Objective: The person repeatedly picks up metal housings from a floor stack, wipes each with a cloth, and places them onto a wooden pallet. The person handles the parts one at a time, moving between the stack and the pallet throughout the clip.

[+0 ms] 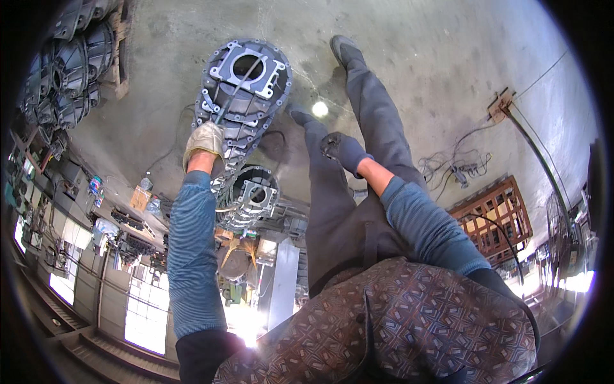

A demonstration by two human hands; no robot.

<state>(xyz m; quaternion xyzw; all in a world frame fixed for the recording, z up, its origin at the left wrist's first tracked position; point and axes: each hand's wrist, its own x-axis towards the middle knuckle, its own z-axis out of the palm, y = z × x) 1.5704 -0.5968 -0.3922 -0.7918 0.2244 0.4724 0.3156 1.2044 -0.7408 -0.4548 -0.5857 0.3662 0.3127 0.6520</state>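
My left hand, in a pale work glove, is closed around a thin metal rod. The rod slants away from me across the top of a tall stack of grey cast-metal housings, and its far end lies over the round opening of the uppermost one. Bolt holes run along that housing's rim. A dark glove covers my right hand, which is in front of my leg, near the knee, with its fingers curled in. Whatever they might hold is hidden.
A second stack of housings stands beside the first. More dark castings are piled on a wooden pallet at the far left. To the right are a brown slatted crate, loose cables and a curved pole with a base plate.
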